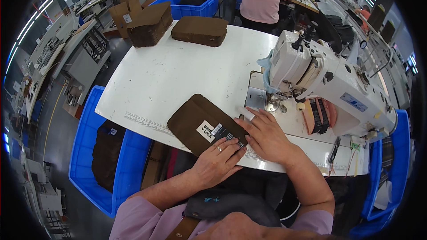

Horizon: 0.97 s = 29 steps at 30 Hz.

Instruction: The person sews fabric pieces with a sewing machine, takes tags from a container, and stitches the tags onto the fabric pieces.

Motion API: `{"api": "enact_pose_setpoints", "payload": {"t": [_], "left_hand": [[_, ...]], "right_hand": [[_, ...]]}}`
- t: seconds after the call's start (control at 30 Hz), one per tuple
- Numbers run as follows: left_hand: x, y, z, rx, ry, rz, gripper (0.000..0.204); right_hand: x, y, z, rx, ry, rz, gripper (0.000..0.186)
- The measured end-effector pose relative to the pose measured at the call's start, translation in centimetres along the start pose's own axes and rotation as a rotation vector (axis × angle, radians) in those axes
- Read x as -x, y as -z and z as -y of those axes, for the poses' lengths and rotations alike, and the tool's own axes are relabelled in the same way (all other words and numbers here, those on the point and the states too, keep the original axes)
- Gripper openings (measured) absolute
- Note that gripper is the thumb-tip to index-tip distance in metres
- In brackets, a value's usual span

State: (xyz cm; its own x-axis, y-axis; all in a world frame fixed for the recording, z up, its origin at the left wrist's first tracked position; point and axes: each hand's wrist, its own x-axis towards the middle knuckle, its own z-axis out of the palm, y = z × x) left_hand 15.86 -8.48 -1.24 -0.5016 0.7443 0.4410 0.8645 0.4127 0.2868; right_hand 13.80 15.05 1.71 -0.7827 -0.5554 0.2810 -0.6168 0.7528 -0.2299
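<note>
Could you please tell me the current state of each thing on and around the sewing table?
Brown fabric piece: flat on table.
Label: lying on the piece.
Left hand: fingers pressing the label.
Right hand: resting at the piece's edge.
Sewing machine: nothing under its needle.
Brown stack: untouched.

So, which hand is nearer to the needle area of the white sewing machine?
Right. The right hand lies just below the needle area of the sewing machine, fingers pointing toward it. The left hand rests farther away, on the brown fabric piece.
</note>
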Motion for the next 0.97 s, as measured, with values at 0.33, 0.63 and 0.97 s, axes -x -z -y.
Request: {"api": "enact_pose_setpoints", "payload": {"t": [0.33,0.63,0.97], "left_hand": [[-0.4,-0.2,-0.6,-0.070,0.008,0.001,0.067],[-0.7,-0.1,-0.8,-0.091,-0.004,0.006,0.068],[0.3,0.2,-0.2,0.046,-0.044,-0.068,0.049]], "right_hand": [[0.6,-0.1,-0.2,-0.033,0.002,-0.025,0.056],[0.9,-0.8,-0.7,-0.016,-0.001,-0.054,0.055],[1.2,-0.7,-1.4,-0.065,-0.033,-0.085,0.053]]}}
